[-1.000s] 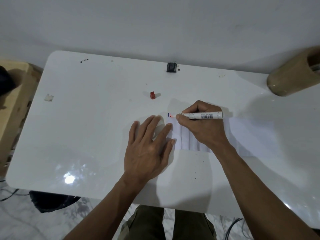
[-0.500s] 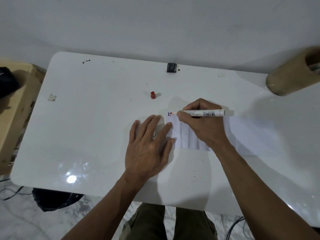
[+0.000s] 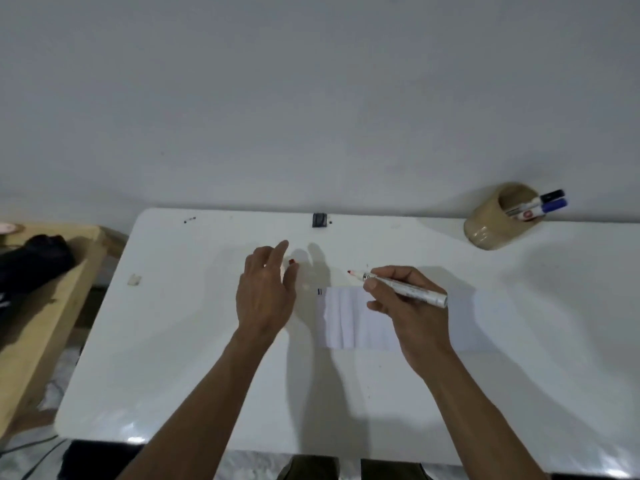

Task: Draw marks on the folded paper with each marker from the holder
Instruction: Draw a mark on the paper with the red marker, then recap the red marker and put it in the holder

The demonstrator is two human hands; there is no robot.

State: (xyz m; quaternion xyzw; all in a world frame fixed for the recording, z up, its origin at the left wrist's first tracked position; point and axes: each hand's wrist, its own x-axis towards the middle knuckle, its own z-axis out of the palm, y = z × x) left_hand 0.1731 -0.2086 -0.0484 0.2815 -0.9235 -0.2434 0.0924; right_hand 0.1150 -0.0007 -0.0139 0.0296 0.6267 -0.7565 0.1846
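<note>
On the white table [image 3: 207, 341], our right hand [image 3: 408, 306] pinches the uncapped red marker [image 3: 403, 287] above the folded paper [image 3: 341, 318]; our left hand [image 3: 265, 292], fingers loosely spread, reaches the red cap [image 3: 292, 261]. Paper looks light and slippery: pin it flat.

A white tabletop [image 3: 194, 341] with rounded corners stands against a pale grey wall [image 3: 311, 98]. At 12 o'clock on its far edge sits a small black clip-like object [image 3: 319, 220]. Toward 10 o'clock lie a few dark specks [image 3: 189, 220] and a small pale scrap [image 3: 134, 279]. At 9 o'clock, beside the tabletop, a wooden bench [image 3: 45, 306] carries a black bundle [image 3: 31, 261].
</note>
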